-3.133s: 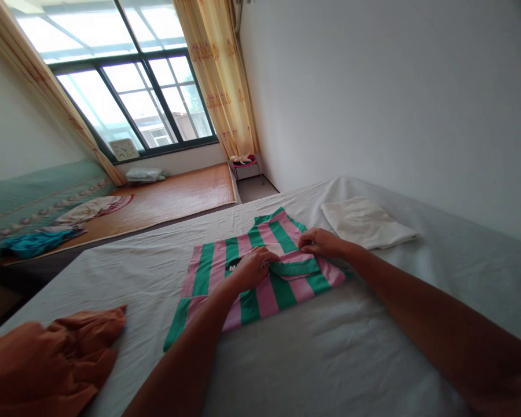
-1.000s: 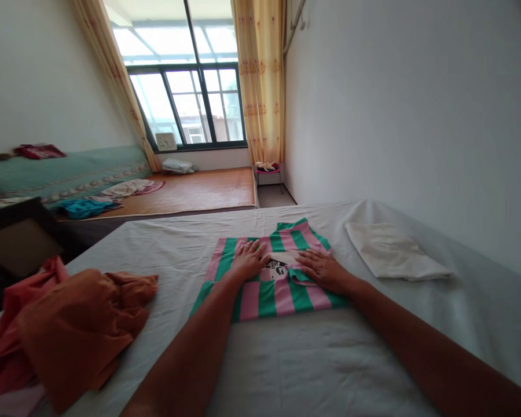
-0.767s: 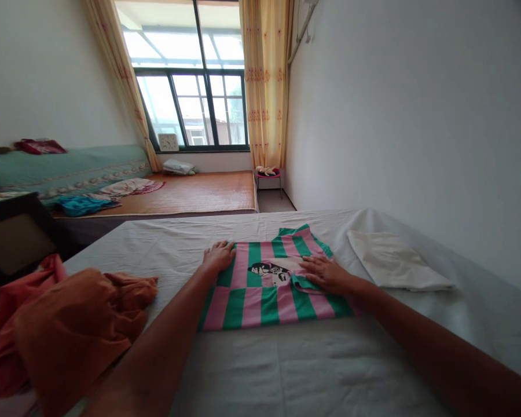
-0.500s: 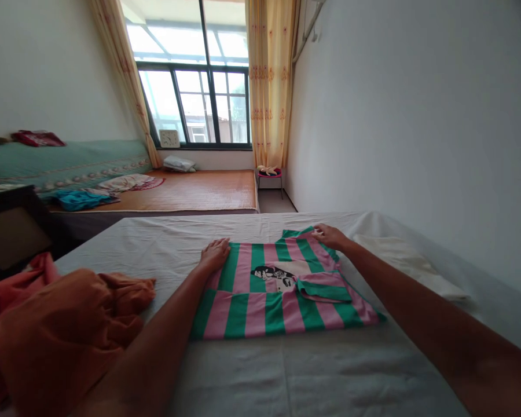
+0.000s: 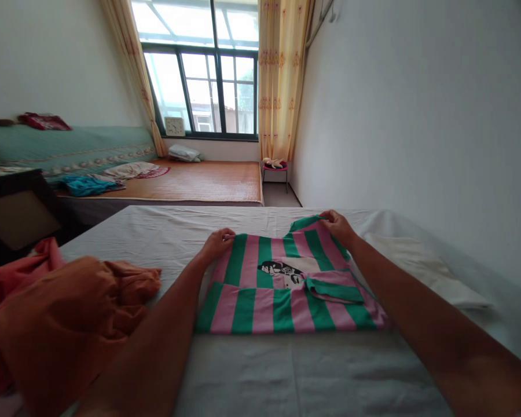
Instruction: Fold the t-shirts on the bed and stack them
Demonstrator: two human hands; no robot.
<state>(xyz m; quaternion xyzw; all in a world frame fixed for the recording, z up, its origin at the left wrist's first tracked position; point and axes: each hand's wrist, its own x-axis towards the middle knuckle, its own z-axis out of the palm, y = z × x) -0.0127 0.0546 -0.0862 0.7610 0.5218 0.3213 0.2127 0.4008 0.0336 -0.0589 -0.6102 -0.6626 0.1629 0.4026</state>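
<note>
Nearest you on the left, one orange cloth [image 5: 69, 315] lies crumpled on the white sheet [image 5: 252, 373]. One pink-and-green striped shirt [image 5: 254, 263] lies folded between your outstretched arms, bearing one black-and-white print [image 5: 282, 272] (any lettering is too small to read). Your left hand [image 5: 220, 242] pinches its far left corner, fingers curled; your right hand [image 5: 336, 227], wrist bent inward, pinches its far right corner. One folded white cloth [image 5: 429, 271] sits right, partly behind your right forearm [image 5: 434, 327]. Beyond, one square clock [image 5: 174, 126] stands by the window [image 5: 241, 101].
</note>
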